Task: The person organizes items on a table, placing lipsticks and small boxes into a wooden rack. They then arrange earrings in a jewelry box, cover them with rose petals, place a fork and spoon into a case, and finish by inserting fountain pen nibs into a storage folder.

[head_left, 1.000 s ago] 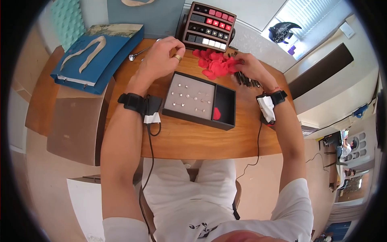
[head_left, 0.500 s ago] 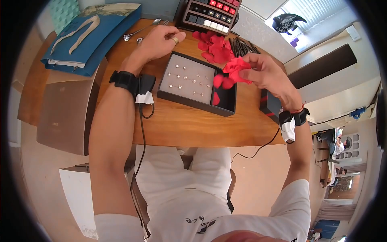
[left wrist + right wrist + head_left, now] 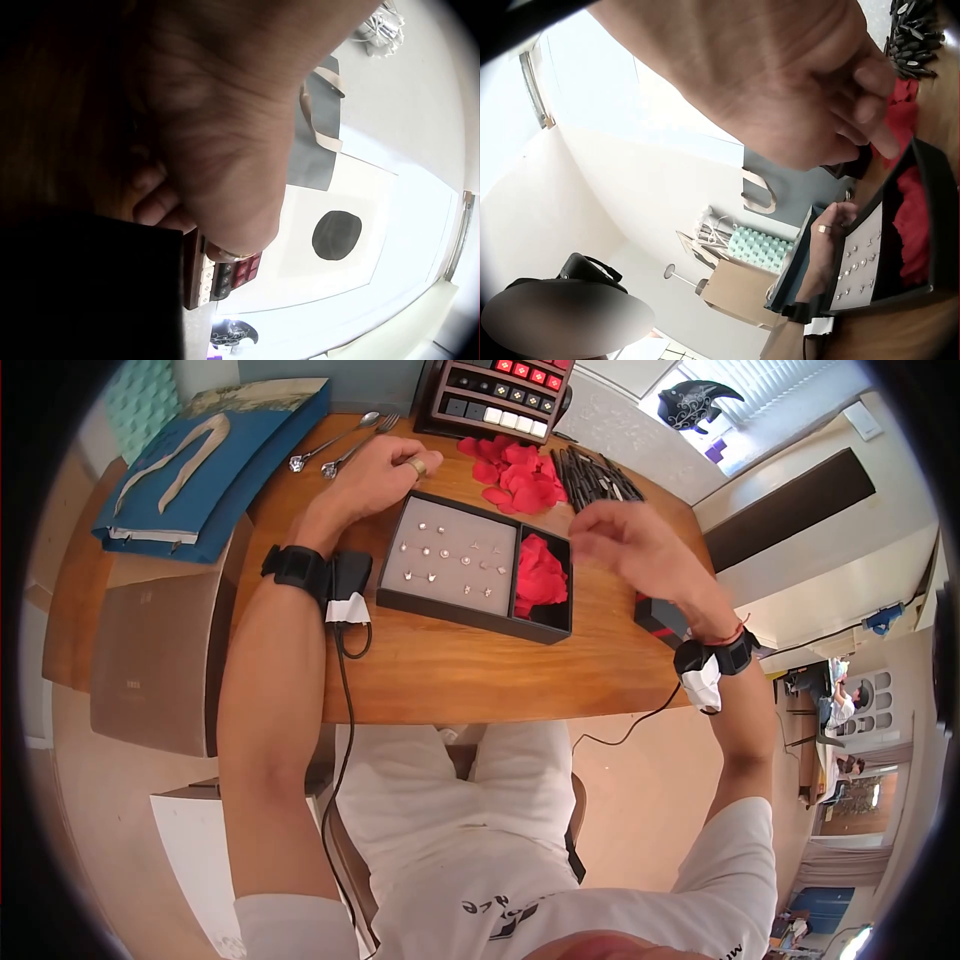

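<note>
A black jewellery box (image 3: 470, 622) lies in front of me, its grey padded side (image 3: 450, 575) set with several small earrings. Red petals (image 3: 540, 578) lie bunched in its dark right compartment. Just off that compartment's right edge is my right hand (image 3: 640, 550), fingers loosely bent and nothing in them; the right wrist view also shows the box wall (image 3: 930, 187) below the fingers. My left hand (image 3: 375, 475), with a ring on one finger, rests loosely curled and without an object on the table by the box's far left corner.
More red petals (image 3: 515, 472) are piled behind the box, beside a heap of thin dark sticks (image 3: 597, 478). A rack of keycaps (image 3: 495, 405) stands at the back. A spoon (image 3: 335, 442), a fork (image 3: 362, 446) and a blue bag (image 3: 215, 470) are on the left; a dark box (image 3: 660, 618) is right.
My right hand picked up a clump of petals from the pile, carried it toward me and let it go in the compartment, then moved slightly right. My left hand stays by the box.
</note>
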### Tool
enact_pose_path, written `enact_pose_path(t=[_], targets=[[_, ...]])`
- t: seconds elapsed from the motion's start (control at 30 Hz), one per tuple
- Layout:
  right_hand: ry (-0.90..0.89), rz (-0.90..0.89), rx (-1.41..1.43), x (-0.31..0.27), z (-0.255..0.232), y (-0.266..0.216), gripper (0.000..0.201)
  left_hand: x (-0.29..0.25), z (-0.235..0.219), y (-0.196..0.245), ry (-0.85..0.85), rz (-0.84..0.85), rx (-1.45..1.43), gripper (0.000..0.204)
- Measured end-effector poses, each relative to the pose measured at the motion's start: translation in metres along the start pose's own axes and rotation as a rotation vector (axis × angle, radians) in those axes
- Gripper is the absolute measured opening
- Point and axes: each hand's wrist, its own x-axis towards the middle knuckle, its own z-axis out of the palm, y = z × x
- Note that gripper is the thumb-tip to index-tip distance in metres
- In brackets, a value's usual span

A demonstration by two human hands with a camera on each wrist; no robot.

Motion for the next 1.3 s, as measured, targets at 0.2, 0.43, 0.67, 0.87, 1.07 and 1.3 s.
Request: enact_pose_path(t=[0.2, 0.43, 0.67, 0.87, 1.07, 1.3], targets=[[-0.334, 0.037, 0.138, -0.006, -0.001, -0.040, 0.023, 0.004, 0.000, -0.009, 0.000, 0.014, -0.003, 0.040], [0.188, -0.316, -0.618, 0.080, -0.003, 0.027, 0.055, 0.006, 0.001, -0.008, 0.007, -0.009, -0.001, 0.037], [-0.148, -0.242, -0.443, 0.141, 0.002, 0.047, 0.068, 0.006, -0.001, -0.011, -0.036, -0.023, 0.005, 0.035], [-0.024, -0.375, -0.570, 0.138, 0.008, 0.059, 0.040, -0.003, 0.003, 0.015, -0.244, -0.039, 0.110, 0.041], [0.021, -0.275, -0.216, 0.138, -0.009, 0.082, 0.030, -0.004, 0.002, 0.015, -0.299, -0.095, 0.208, 0.040], [0.032, -0.026, 0.416, 0.076, -0.019, 0.005, 0.028, -0.005, 0.004, 0.009, -0.251, -0.086, 0.146, 0.040]])
